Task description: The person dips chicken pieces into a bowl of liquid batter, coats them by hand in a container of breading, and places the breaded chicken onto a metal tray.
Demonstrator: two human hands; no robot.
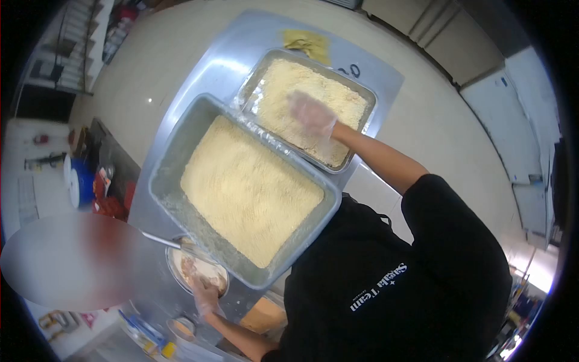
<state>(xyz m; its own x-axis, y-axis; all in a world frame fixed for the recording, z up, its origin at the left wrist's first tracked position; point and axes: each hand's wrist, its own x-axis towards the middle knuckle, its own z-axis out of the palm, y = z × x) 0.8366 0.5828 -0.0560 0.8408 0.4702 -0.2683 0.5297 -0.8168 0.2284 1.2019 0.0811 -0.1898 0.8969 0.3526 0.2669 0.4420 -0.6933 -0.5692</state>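
My left hand (206,295), in a clear glove, reaches into a round metal bowl (170,265) of whitish mixture. Pinkish, coated pieces (189,265) lie by its fingertips; its grip is unclear. Over a metal tray (369,99) of pale yellow crumbs (344,96) is my right hand (310,114), also gloved and smeared by motion, so its fingers cannot be read. Between the hands stands a large grey tub (160,181) holding more pale yellow crumbs or flour (247,187). A metal handle (161,239) extends from the bowl's upper edge.
The containers stand on a metal table (226,45). A yellow cloth (306,42) lies beyond the tray. Near the bowl are an orange-topped container (263,315) and a small round container (181,327). A blurred oval covers the lower left.
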